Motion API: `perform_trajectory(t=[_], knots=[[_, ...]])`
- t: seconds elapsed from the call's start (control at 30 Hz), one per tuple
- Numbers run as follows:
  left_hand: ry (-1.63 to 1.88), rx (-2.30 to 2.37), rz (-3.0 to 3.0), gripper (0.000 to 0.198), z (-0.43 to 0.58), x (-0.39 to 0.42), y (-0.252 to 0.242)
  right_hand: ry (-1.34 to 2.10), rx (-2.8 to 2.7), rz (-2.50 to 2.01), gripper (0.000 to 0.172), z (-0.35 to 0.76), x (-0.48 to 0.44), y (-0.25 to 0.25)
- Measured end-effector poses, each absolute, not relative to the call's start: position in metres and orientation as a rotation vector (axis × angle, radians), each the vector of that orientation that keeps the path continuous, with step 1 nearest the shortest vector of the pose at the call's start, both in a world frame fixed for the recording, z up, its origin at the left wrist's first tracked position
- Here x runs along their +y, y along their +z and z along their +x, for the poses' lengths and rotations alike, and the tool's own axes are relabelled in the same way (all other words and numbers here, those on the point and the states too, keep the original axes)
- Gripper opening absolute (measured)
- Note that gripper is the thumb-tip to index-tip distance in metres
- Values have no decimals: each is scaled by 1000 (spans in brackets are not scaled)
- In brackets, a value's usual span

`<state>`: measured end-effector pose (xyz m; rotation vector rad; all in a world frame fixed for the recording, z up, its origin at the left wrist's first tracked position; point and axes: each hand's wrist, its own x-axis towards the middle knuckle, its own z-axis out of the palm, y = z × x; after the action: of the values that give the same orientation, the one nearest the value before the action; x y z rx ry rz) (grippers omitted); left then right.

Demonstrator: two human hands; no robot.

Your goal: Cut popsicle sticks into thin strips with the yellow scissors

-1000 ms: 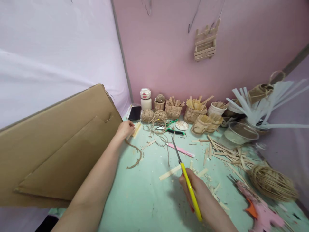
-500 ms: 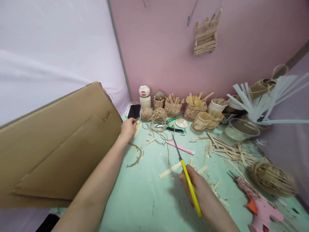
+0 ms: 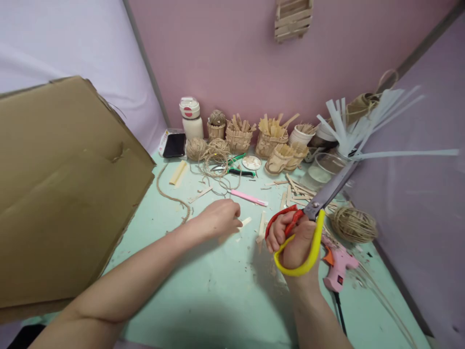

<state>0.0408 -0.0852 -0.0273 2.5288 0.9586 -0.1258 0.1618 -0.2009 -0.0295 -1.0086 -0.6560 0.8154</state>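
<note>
Two bare hands of mine show in the head view. My left hand [image 3: 222, 219] has left the flat yellowish piece [image 3: 178, 173], which lies beyond and left of the slim pink pen-shaped tool [image 3: 249, 198]; it now curls on that tool's near side, by a thin pale wooden strip [image 3: 245, 223]. Whether these fingers pinch anything, I cannot tell. Right of the tool, my right hand [image 3: 301, 242] grips steel scissors with red and yellow handles [image 3: 315, 207], now turned rightward, keeping their long smooth blades apart from my left fingers. Farther right sits a coarse oval twine bundle [image 3: 354, 224].
</note>
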Motion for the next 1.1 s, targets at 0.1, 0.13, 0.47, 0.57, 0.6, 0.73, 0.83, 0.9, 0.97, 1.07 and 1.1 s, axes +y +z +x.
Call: perform_trajectory(t=[0.1, 0.13, 0.47, 0.57, 0.6, 0.73, 0.83, 0.9, 0.97, 1.07, 1.1], knots=[[-227, 995, 2598, 23, 47, -96, -34, 823, -636, -983, 50, 161, -201, -26], [-261, 1002, 2604, 24, 48, -97, -35, 821, -638, -989, 50, 161, -201, -25], [-404, 1009, 2539, 20, 51, -96, -33, 823, -606, -1020, 45, 161, -199, -21], [-395, 960, 2492, 18, 48, -94, -30, 835, -593, -1015, 44, 161, -199, -23], [-374, 933, 2465, 17, 47, -92, -29, 841, -601, -1012, 45, 161, -199, -24], [-255, 832, 2310, 15, 39, -80, -31, 885, -627, -1027, 47, 162, -200, -26], [-203, 802, 2132, 23, 33, -67, -28, 918, -591, -1028, 47, 162, -200, -29], [-161, 781, 1958, 37, 28, -60, -20, 937, -588, -1029, 47, 163, -200, -33], [-83, 773, 1799, 47, 22, -53, -9, 969, -621, -1042, 47, 162, -201, -35], [12, 798, 1679, 38, 12, -46, 7, 1003, -736, -1126, 52, 162, -202, -37], [36, 804, 1648, 34, 9, -44, 11, 1017, -784, -1177, 53, 162, -203, -37]])
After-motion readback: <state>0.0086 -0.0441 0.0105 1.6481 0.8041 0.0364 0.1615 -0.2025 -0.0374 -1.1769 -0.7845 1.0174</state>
